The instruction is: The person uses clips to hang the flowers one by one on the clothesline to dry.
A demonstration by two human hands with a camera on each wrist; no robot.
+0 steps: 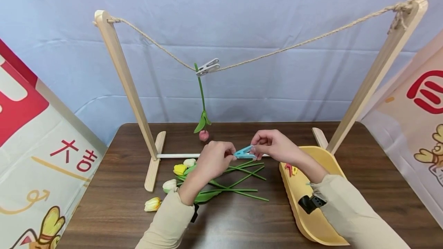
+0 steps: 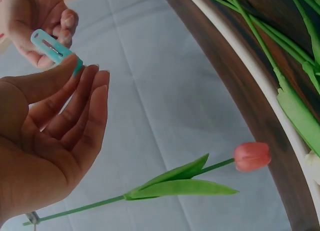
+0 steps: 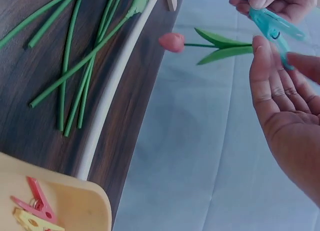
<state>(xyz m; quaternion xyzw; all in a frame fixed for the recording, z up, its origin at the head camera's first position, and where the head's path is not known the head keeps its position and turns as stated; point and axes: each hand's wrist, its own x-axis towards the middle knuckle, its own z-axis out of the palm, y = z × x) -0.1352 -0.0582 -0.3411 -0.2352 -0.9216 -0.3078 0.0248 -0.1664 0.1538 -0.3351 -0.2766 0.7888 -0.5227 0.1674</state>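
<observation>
Blue clothespin (image 1: 240, 153) above bench (image 1: 249, 222). My left grip (image 1: 215, 157) pinches its nose; my right grip (image 1: 277, 147) pinches the handle end. I judge it light, stiff, springy, slightly slippery; best hold: the 2 handle tips.

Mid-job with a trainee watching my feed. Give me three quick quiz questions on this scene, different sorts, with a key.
1. True or false: the pink flower hangs upside down.
2. What does the person's left hand pinch?
3. Which side of the table holds the yellow tray, as the person sees it?
A: left
B: middle
C: right

Key:
1. True; its bloom is at the bottom.
2. A light-blue clothespin.
3. C.
</observation>
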